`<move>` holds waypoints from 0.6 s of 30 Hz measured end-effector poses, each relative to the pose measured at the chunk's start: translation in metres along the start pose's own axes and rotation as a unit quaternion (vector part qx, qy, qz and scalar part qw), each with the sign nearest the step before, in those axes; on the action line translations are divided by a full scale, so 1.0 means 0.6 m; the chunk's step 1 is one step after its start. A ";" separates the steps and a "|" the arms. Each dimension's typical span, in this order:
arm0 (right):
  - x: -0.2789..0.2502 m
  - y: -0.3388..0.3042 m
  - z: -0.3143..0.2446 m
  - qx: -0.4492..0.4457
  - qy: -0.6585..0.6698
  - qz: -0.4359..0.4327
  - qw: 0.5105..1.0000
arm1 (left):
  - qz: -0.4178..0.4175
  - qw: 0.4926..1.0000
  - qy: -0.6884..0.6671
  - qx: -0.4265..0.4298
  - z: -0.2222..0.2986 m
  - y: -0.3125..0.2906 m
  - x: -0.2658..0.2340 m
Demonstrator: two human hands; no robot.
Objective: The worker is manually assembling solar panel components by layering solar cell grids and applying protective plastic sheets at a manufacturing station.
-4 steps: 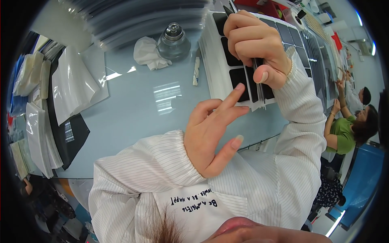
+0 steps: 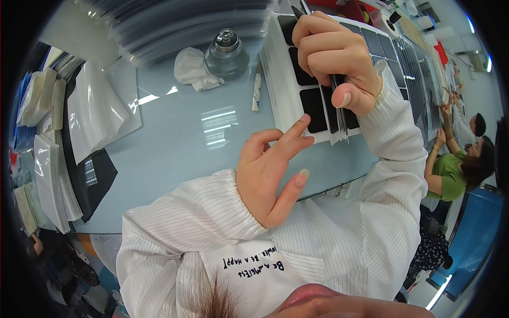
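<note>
My right hand point(image 2: 336, 55) is closed around a slim dark pointed tool point(image 2: 298, 12), whose tip sticks out beyond the knuckles; most of it is hidden. That hand lies over a stack of white sheets point(image 2: 271, 69) bearing black rounded rectangular pieces point(image 2: 315, 111). Several thin sheet edges point(image 2: 340, 124) stand up under its fingers and thumb. My left hand point(image 2: 273, 177) holds nothing. Its fingers are spread, the index fingertip close to the near left corner of the stack; whether it touches cannot be told.
On the glass-topped table point(image 2: 175, 148) stand a clear metal-capped bottle point(image 2: 227, 55) and crumpled white tissue point(image 2: 195, 69). A small knife point(image 2: 256, 91) lies beside the stack. Glossy film point(image 2: 98, 111) and piled white packets point(image 2: 50, 175) are at left. A person in green point(image 2: 450, 175) sits at right.
My left hand has drawn slightly to the left, away from the black pieces, its fingers still spread. The right hand has barely moved.
</note>
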State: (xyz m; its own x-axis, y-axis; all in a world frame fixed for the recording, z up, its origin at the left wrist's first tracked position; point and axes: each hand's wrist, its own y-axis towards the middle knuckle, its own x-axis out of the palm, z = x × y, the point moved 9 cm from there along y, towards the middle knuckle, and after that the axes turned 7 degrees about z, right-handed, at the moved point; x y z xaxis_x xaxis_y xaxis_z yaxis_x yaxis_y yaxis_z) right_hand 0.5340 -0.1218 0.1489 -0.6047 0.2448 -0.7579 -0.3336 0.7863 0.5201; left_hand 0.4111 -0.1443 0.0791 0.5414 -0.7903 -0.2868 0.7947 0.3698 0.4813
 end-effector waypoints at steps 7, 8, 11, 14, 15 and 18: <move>-0.001 0.000 0.002 0.007 -0.016 -0.001 1.000 | 0.008 0.995 -0.085 -0.048 -0.008 -0.005 0.008; -0.008 0.009 -0.005 0.006 -0.016 0.000 1.000 | 0.008 0.995 -0.084 -0.049 -0.006 -0.005 0.009; -0.015 0.045 0.019 0.072 0.099 -0.010 0.992 | 0.012 0.987 -0.140 -0.081 -0.013 -0.008 0.012; -0.008 -0.022 -0.077 -0.532 -0.048 0.063 0.843 | 0.006 0.986 -0.150 -0.066 -0.010 -0.005 0.015; 0.000 0.007 -0.055 -0.275 -0.023 0.035 0.961 | 0.007 0.988 -0.143 -0.056 -0.008 -0.002 0.012; 0.000 -0.003 0.005 0.008 -0.004 0.003 1.000 | -0.002 0.990 -0.135 -0.033 0.006 0.009 0.013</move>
State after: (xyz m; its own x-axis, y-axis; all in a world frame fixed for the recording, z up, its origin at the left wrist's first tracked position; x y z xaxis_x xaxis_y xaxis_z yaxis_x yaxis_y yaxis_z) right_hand 0.5369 -0.1214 0.1470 -0.6005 0.2538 -0.7583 -0.3182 0.7941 0.5178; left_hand 0.4187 -0.1502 0.0827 0.4527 -0.8902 -0.0519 0.8173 0.3909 0.4234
